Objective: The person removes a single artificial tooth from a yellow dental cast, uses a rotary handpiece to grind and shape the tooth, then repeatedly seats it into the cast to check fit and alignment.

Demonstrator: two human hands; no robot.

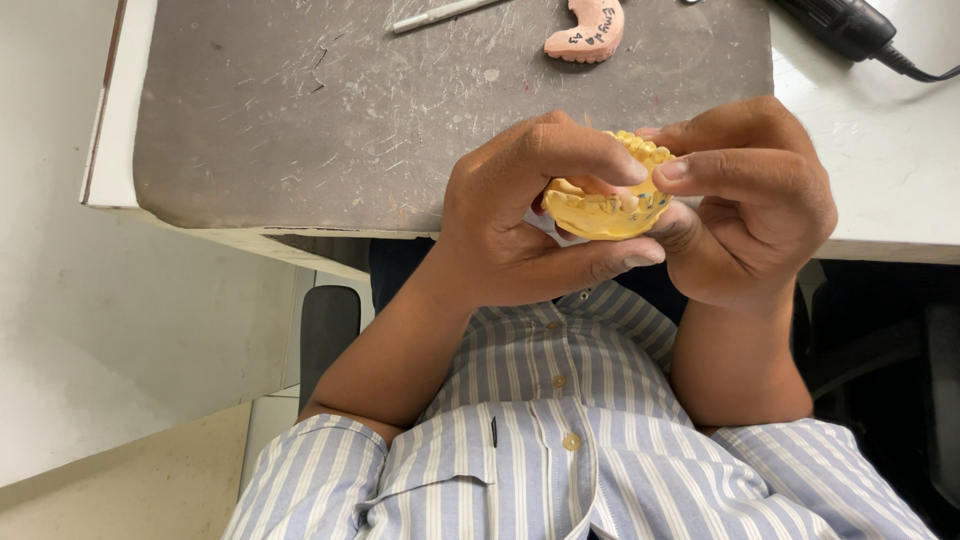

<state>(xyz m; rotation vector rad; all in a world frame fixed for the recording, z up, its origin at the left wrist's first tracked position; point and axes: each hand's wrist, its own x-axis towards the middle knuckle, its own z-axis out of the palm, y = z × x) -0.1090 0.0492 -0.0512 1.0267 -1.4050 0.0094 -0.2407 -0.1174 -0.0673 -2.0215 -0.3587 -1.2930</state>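
Both of my hands hold a yellow dental cast (607, 205) with a row of moulded teeth, just in front of the table's near edge. My left hand (520, 220) wraps around its left side, thumb under it and fingers curled over the top. My right hand (750, 195) grips its right side, with the forefinger pressed on the teeth. Much of the cast is hidden by my fingers.
A scratched grey mat (330, 110) covers the white table (890, 150). At its far edge lie a pink dental cast (588, 32) and a thin metal tool (440, 14). A black handpiece with a cable (850, 25) lies at the far right. My striped shirt (560, 440) fills the foreground.
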